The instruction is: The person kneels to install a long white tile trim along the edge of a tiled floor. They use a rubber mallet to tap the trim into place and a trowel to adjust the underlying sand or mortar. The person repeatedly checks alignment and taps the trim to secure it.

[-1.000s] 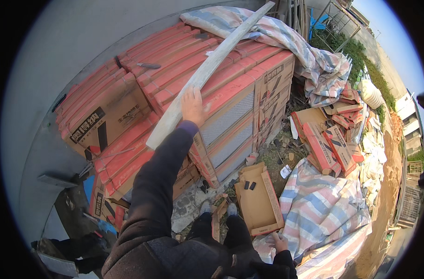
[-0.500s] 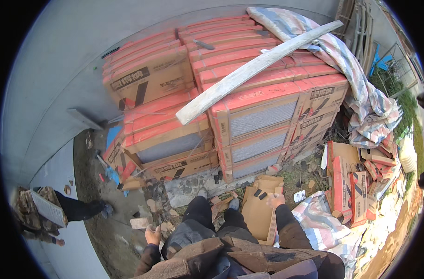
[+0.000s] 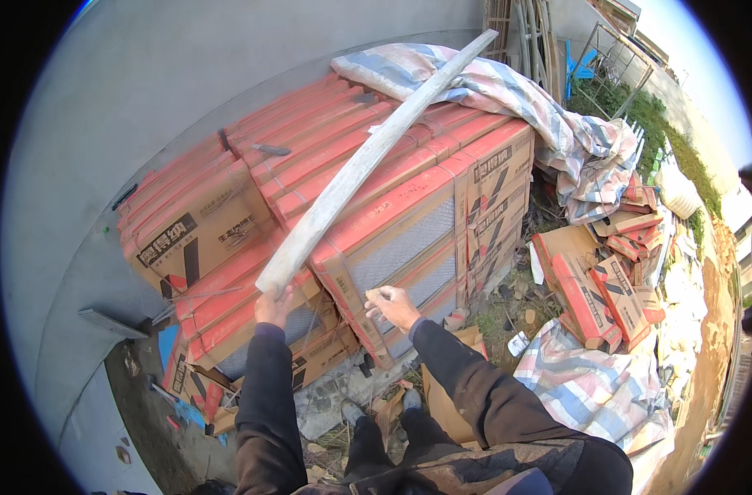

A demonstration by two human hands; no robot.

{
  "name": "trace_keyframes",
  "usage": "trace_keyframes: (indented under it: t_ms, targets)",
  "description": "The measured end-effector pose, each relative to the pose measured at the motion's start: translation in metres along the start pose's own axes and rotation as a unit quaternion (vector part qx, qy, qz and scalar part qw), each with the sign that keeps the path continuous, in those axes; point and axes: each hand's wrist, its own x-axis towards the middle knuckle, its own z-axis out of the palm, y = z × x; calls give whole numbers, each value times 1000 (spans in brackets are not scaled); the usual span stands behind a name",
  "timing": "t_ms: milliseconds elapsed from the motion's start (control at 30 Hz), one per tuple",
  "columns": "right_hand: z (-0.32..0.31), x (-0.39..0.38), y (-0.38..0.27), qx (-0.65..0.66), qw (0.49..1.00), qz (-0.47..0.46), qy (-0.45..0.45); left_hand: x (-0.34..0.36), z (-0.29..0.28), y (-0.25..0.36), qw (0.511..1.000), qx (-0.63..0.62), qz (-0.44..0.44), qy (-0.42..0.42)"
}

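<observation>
A long, pale grey wooden plank (image 3: pixel 367 157) lies slanted across the top of a stack of red-and-brown cardboard cartons (image 3: pixel 400 202). At its near end my left hand (image 3: pixel 273 308) closes around the tip, thumb on the right side; part of the fingers is hidden by the plank. My right hand (image 3: pixel 394 308) is raised in front of the larger stack's mesh-like grey side, apart from the plank. Its fingers are loosely bent and spread, with nothing visible in them.
A striped tarp (image 3: pixel 549 124) covers the stack's far right. Torn cartons (image 3: pixel 586 280) and another striped sheet (image 3: pixel 590 379) lie on the right. A grey wall (image 3: pixel 161 91) stands behind. Rubble and a flattened carton (image 3: pixel 446 400) are around my feet.
Both my hands have risen from beside my legs and reached forward, the left to the plank's end. The view has shifted right, and the person on the left has nearly gone from it.
</observation>
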Motion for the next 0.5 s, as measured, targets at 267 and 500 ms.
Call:
trace_keyframes:
  t_ms: [267,500]
  targets:
    - [34,99,-67,264,963,-48,10,-132,10,2,997,-18,45,58]
    - [74,119,-77,435,898,-66,-5,-194,-10,4,993,-3,106,57]
